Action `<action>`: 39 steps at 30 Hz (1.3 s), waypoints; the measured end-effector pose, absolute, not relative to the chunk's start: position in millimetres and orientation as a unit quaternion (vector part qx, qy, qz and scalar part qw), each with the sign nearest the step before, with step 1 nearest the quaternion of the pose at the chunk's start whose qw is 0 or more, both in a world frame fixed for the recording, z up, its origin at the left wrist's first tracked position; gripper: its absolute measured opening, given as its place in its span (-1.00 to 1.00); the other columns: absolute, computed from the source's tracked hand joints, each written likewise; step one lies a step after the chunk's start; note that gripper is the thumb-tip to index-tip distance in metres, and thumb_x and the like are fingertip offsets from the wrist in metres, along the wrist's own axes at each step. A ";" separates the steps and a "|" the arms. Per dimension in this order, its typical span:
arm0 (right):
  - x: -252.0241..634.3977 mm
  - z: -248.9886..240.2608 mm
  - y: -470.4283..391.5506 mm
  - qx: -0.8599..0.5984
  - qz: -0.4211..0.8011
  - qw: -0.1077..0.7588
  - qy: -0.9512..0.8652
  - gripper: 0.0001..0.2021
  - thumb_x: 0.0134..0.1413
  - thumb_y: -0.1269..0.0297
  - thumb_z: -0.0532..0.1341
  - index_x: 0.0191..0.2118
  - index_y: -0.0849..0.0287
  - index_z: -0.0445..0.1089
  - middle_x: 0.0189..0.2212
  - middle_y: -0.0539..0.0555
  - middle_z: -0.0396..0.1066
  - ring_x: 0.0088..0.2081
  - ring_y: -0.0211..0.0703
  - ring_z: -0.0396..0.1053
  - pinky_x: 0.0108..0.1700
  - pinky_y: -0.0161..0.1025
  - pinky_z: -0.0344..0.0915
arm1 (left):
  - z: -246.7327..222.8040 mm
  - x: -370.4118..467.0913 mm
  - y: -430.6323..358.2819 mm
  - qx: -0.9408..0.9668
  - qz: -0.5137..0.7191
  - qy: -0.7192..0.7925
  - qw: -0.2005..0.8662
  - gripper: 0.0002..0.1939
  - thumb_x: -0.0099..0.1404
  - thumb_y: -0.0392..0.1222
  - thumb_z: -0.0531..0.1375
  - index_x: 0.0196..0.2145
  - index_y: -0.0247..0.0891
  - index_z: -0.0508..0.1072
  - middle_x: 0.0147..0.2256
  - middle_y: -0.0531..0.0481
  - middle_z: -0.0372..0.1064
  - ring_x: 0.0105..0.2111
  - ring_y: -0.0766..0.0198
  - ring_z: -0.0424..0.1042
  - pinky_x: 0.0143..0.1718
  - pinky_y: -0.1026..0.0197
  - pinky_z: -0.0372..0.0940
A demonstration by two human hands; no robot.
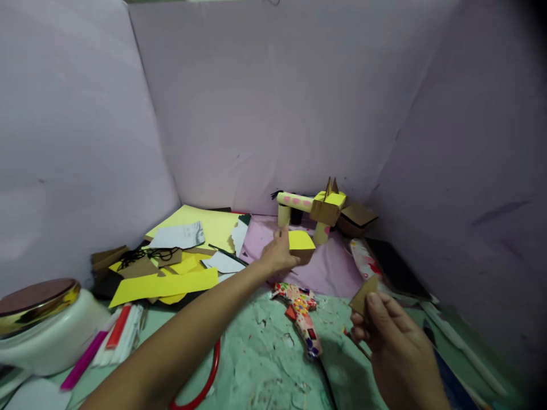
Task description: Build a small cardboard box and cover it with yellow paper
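Reaching forward, my left hand [278, 250] is closed on the left side of a small cardboard box with a yellow top [301, 241]. At the lower right my right hand [395, 336] pinches a small brown cardboard piece [364, 296], roughly triangular, between thumb and fingers. Behind the box stands an animal figure [327, 210] with a pale, pink-spotted tube body, tube legs, a cardboard block head with a yellow top and two pointed ears. A flower-patterned glue gun [302, 316] lies between my hands on the green table.
Paper and cardboard scraps [171, 282] with black string are heaped at the left. Markers [119, 336] and a white jar [51, 330] stand nearer. A red ring-shaped handle [211, 376] lies in front. A black flat device [397, 267] is at right. Pale walls enclose three sides.
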State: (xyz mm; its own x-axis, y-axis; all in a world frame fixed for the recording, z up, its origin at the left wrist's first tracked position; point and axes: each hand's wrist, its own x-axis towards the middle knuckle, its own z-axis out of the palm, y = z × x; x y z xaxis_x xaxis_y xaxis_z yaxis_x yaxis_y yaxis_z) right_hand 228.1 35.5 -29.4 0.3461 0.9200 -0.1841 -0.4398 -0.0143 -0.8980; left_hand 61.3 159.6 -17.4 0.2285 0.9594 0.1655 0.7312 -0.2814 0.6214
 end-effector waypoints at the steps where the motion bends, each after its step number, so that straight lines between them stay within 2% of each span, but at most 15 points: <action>1: 228.1 -30.6 34.4 -0.490 0.523 0.646 -0.262 -0.47 -0.61 -0.02 0.52 -0.43 0.14 0.41 -0.68 -0.10 0.35 -0.64 -0.31 0.28 -0.66 -0.46 0.24 | -15.8 55.6 155.6 0.752 0.263 0.572 0.197 -0.19 -0.03 -0.26 0.32 0.18 -0.27 0.14 0.17 -0.28 0.15 0.07 -0.09 0.31 0.01 0.04 0.27; 3: 226.0 -32.8 30.2 -0.477 0.554 0.598 -0.328 -0.54 -0.44 -0.06 0.47 -0.43 0.15 0.42 -0.67 -0.08 0.35 -0.63 -0.31 0.26 -0.63 -0.44 0.23 | -8.0 35.6 143.4 0.744 0.256 0.597 0.156 -0.15 -0.02 -0.28 0.30 0.22 -0.29 0.09 0.23 -0.31 0.04 0.13 -0.11 0.24 0.05 0.04 0.23; 5: 221.7 -33.2 22.8 -0.440 0.598 0.513 -0.431 -0.63 -0.20 -0.06 0.39 -0.48 0.18 0.42 -0.67 -0.06 0.32 -0.62 -0.32 0.24 -0.60 -0.42 0.20 | 4.2 6.6 124.6 0.735 0.256 0.617 0.121 -0.20 0.05 -0.25 0.25 0.23 -0.26 0.08 0.27 -0.26 -0.03 0.15 -0.07 0.22 0.10 0.04 0.18; 7: 218.0 -30.9 13.9 -0.394 0.617 0.426 -0.532 -0.64 -0.01 -0.02 0.30 -0.53 0.20 0.40 -0.65 -0.03 0.33 -0.58 -0.30 0.26 -0.52 -0.38 0.22 | 16.3 -25.1 99.0 0.713 0.257 0.643 0.105 -0.35 0.11 -0.17 0.20 0.17 -0.27 0.21 0.18 -0.22 0.17 0.04 0.00 0.34 0.05 0.05 0.22; 9: 217.7 -27.3 7.0 -0.370 0.613 0.400 -0.573 -0.64 0.07 -0.01 0.23 -0.51 0.19 0.40 -0.59 0.00 0.36 -0.54 -0.26 0.30 -0.45 -0.33 0.26 | 22.8 -52.7 68.7 0.677 0.265 0.679 0.102 -0.49 0.18 -0.09 0.11 0.07 -0.33 0.34 0.04 -0.25 0.35 -0.11 0.02 0.43 -0.03 0.00 0.27; 12: 226.1 -24.7 4.2 -0.418 0.587 0.464 -0.516 -0.67 -0.06 -0.03 0.29 -0.40 0.17 0.40 -0.54 0.00 0.39 -0.55 -0.23 0.32 -0.48 -0.28 0.29 | 15.1 -79.5 24.1 0.643 0.278 0.703 0.125 -0.54 0.18 -0.02 0.06 -0.06 -0.34 0.44 -0.15 -0.19 0.48 -0.25 0.06 0.48 -0.17 0.06 0.35; 15: 240.8 -28.2 5.4 -0.492 0.557 0.517 -0.425 -0.75 -0.25 0.12 0.33 -0.46 0.13 0.33 -0.59 -0.04 0.35 -0.59 -0.24 0.26 -0.53 -0.27 0.29 | -6.3 -92.7 -6.0 0.587 0.308 0.735 0.144 -0.55 0.12 0.06 0.12 -0.16 -0.29 0.50 -0.31 -0.09 0.54 -0.37 0.10 0.48 -0.27 0.10 0.37; 17: 249.1 -34.0 5.4 -0.510 0.559 0.523 -0.392 -0.83 -0.33 0.26 0.25 -0.49 0.10 0.26 -0.65 -0.11 0.27 -0.64 -0.28 0.16 -0.57 -0.29 0.25 | -18.1 -99.5 -14.9 0.545 0.353 0.749 0.132 -0.56 0.10 0.08 0.13 -0.18 -0.27 0.50 -0.32 -0.08 0.55 -0.36 0.10 0.49 -0.29 0.13 0.37; 19: 252.9 -41.4 5.5 -0.520 0.558 0.503 -0.406 -0.83 -0.37 0.30 0.18 -0.49 0.08 0.21 -0.66 -0.14 0.23 -0.66 -0.29 0.11 -0.58 -0.29 0.23 | -23.3 -106.5 -17.8 0.512 0.385 0.758 0.124 -0.57 0.12 0.06 0.12 -0.20 -0.29 0.49 -0.25 -0.11 0.55 -0.28 0.09 0.51 -0.25 0.15 0.37; 22: 247.6 -50.9 8.6 -0.596 0.430 0.440 -0.516 -0.77 -0.28 0.14 0.24 -0.54 0.07 0.16 -0.67 -0.12 0.20 -0.65 -0.24 0.15 -0.57 -0.26 0.19 | -20.3 -112.5 -19.7 0.506 0.388 0.761 0.120 -0.62 0.14 0.04 0.11 -0.23 -0.28 0.50 -0.23 -0.11 0.55 -0.23 0.10 0.50 -0.20 0.17 0.35; 26: 222.7 -53.2 12.3 -0.696 0.148 0.262 -0.651 -0.58 -0.31 -0.13 0.31 -0.54 0.05 0.15 -0.67 -0.01 0.33 -0.62 -0.04 0.31 -0.60 -0.25 0.07 | -14.9 -98.8 -28.6 0.590 0.283 0.744 0.136 -0.68 0.19 0.04 0.11 -0.28 -0.22 0.51 -0.39 -0.03 0.52 -0.35 0.11 0.48 -0.32 0.15 0.32; 29: 202.2 -52.9 11.6 -0.693 0.057 0.168 -0.699 -0.60 -0.20 -0.13 0.28 -0.47 0.05 0.14 -0.58 0.08 0.41 -0.52 0.07 0.42 -0.58 -0.27 0.00 | -19.7 -79.1 -36.1 0.663 0.132 0.728 0.118 -0.67 0.22 -0.04 0.08 -0.13 -0.21 0.45 -0.33 -0.09 0.48 -0.29 0.00 0.48 -0.31 0.05 0.30; 31: 194.1 -55.3 11.7 -0.696 0.031 0.138 -0.704 -0.68 -0.06 -0.02 0.22 -0.44 0.05 0.10 -0.56 0.10 0.41 -0.51 0.07 0.43 -0.57 -0.27 -0.03 | -25.7 -69.3 -38.3 0.693 0.050 0.712 0.103 -0.68 0.21 -0.14 0.05 -0.11 -0.20 0.42 -0.25 -0.15 0.43 -0.22 -0.08 0.46 -0.30 -0.01 0.30; 34: 194.0 -61.3 14.2 -0.700 0.043 0.160 -0.695 -0.78 0.07 0.13 0.10 -0.44 0.03 0.02 -0.65 -0.01 0.30 -0.59 -0.03 0.36 -0.55 -0.28 -0.04 | -32.9 -63.9 -37.1 0.703 -0.001 0.704 0.101 -0.66 0.22 -0.24 -0.03 -0.08 -0.23 0.38 -0.21 -0.19 0.37 -0.25 -0.09 0.47 -0.35 -0.02 0.31; 39: 209.7 -70.4 20.0 -0.655 0.035 0.305 -0.691 -0.74 0.03 0.08 0.07 -0.47 0.01 -0.06 -0.67 -0.10 0.15 -0.63 -0.12 0.21 -0.55 -0.27 0.00 | -35.0 -65.5 -33.6 0.706 -0.015 0.700 0.108 -0.61 0.24 -0.30 -0.10 -0.03 -0.25 0.33 -0.18 -0.22 0.34 -0.25 -0.08 0.46 -0.35 -0.01 0.30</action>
State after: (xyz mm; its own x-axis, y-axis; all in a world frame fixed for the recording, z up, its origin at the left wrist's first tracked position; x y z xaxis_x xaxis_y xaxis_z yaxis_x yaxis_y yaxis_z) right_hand 209.7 20.0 -70.4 0.0431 0.9259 0.3752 0.8832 0.1403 -0.4476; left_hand -65.5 -33.6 -35.0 0.0189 0.9849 -0.1719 0.9914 0.0038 0.1308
